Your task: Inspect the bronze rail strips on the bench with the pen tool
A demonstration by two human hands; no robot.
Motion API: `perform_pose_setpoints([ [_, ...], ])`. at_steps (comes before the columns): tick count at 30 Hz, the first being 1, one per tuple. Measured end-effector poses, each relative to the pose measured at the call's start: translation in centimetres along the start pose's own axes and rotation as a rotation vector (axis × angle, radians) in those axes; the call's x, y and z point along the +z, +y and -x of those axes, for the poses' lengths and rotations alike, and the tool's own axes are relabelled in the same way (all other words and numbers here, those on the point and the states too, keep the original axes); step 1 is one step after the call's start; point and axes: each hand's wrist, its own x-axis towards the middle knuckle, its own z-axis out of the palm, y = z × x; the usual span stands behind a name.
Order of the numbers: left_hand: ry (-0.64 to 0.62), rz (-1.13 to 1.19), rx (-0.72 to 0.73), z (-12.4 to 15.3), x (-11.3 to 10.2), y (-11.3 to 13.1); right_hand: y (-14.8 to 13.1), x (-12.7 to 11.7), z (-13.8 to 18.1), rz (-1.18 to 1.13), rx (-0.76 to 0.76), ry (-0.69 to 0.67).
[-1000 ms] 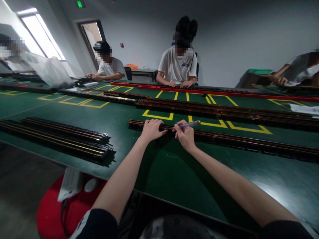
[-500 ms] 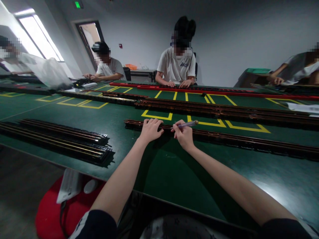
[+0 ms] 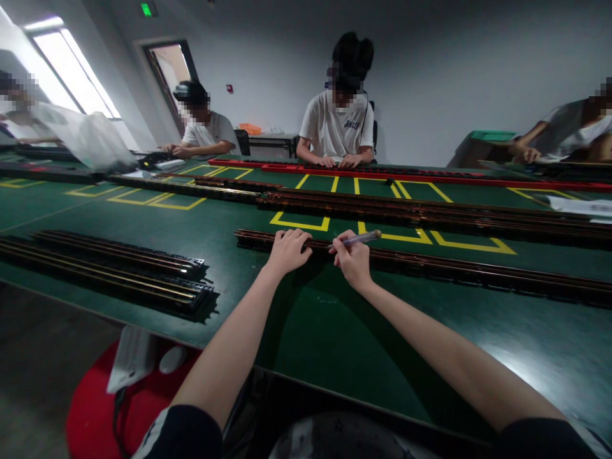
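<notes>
A long dark brown rail [image 3: 444, 269] lies across the green table [image 3: 325, 319] in front of me. My left hand [image 3: 288, 250] rests on it near its left end, fingers curled over the top edge. My right hand [image 3: 352, 259], just to the right, is closed on a clear pen-like tool [image 3: 359, 238] whose tip points down at the rail between the two hands.
More long rails [image 3: 421, 213] lie further back, and a stack of dark rails [image 3: 119, 268] sits at the left near the table edge. Yellow tape boxes mark the table. Several other people sit at the far side. A red stool [image 3: 95, 408] stands below left.
The nearest rail has slid a little to the left under my hands. Both hands keep their hold and pose.
</notes>
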Motion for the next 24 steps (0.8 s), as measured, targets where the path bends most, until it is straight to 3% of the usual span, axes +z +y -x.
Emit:
perform_pose_setpoints([
  [24, -0.004, 0.01, 0.01, -0.02, 0.07, -0.33, 0.32, 0.05, -0.09, -0.048, 0.035, -0.006],
])
